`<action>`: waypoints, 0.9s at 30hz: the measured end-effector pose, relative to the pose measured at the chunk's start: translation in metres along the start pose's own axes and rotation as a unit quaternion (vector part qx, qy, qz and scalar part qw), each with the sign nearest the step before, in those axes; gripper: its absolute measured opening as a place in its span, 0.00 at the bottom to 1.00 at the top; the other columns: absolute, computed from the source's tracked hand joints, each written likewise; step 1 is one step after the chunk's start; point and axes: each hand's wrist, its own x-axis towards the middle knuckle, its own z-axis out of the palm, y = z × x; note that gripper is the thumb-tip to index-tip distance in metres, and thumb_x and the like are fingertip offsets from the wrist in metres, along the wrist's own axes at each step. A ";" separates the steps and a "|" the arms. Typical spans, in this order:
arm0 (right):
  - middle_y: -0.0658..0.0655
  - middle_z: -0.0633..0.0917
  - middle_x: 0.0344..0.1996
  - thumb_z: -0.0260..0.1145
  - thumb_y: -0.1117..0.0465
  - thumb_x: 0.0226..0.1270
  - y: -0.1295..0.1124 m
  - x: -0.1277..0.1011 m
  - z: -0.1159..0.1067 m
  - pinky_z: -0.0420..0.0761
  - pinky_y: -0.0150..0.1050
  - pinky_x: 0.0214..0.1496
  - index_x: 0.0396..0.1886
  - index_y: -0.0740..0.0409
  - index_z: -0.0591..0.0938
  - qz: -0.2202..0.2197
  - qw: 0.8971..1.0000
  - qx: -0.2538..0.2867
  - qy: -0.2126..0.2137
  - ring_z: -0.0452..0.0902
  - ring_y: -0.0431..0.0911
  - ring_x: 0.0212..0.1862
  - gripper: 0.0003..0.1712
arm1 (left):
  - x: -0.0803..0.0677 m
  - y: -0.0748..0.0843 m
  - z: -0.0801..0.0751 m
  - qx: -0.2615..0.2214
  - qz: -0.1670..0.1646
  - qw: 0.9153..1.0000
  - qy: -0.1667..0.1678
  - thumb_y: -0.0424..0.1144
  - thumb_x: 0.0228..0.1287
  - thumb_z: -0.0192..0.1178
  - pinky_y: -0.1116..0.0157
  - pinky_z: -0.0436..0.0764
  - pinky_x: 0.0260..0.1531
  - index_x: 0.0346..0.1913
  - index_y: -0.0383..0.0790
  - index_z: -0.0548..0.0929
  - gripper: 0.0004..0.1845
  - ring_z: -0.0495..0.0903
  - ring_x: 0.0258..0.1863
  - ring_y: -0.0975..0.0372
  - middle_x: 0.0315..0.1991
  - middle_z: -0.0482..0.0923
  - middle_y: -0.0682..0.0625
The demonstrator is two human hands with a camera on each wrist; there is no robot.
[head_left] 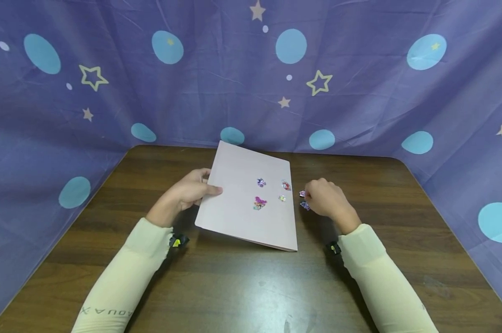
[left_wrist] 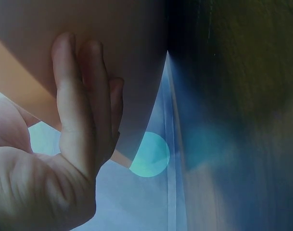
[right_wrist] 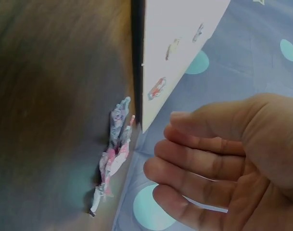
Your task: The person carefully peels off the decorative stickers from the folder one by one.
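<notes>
A pale pink card (head_left: pixel 242 208) lies tilted on the brown table (head_left: pixel 234 286), its left side lifted. My left hand (head_left: pixel 207 187) pinches that left edge, thumb on top and fingers (left_wrist: pixel 83 106) flat against the underside of the card (left_wrist: pixel 132 57). Several small colourful stickers (head_left: pixel 260 202) sit on the card's top face. A few loose stickers (head_left: pixel 304 205) lie on the table just right of the card. My right hand (head_left: pixel 313 196) hovers beside them with loosely bent fingers (right_wrist: pixel 184 163) and holds nothing. In the right wrist view the loose stickers (right_wrist: pixel 112 154) lie near the card's corner (right_wrist: pixel 180 33).
A purple cloth (head_left: pixel 251 83) with blue dots and stars hangs behind and on both sides of the table. Bare table surface stretches in front of the card and to the right of my right hand.
</notes>
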 end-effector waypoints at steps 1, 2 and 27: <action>0.51 0.78 0.20 0.63 0.68 0.65 0.000 0.000 0.000 0.75 0.45 0.24 0.20 0.53 0.79 -0.002 1.000 0.002 0.005 0.72 0.47 0.23 0.13 | 0.000 0.000 0.000 0.001 0.001 1.000 0.001 0.27 0.71 0.59 0.52 0.89 0.38 0.75 0.26 0.52 0.37 0.87 0.35 0.55 0.48 0.81 0.34; 0.51 0.79 0.21 0.63 0.67 0.65 -0.001 0.001 -0.001 0.77 0.47 0.25 0.22 0.54 0.81 -0.004 1.000 0.004 0.009 0.74 0.48 0.24 0.11 | 0.000 0.000 -0.001 0.001 0.003 1.000 0.001 0.27 0.71 0.59 0.52 0.89 0.38 0.75 0.26 0.52 0.37 0.87 0.36 0.55 0.48 0.81 0.34; 0.45 0.80 0.27 0.73 0.53 0.69 -0.067 0.026 0.014 0.75 0.35 0.33 0.34 0.52 0.87 -0.208 0.976 0.053 0.033 0.71 0.40 0.30 0.09 | -0.002 0.000 0.000 -0.001 0.002 1.000 0.001 0.28 0.71 0.60 0.52 0.89 0.38 0.75 0.27 0.52 0.37 0.87 0.35 0.55 0.48 0.81 0.34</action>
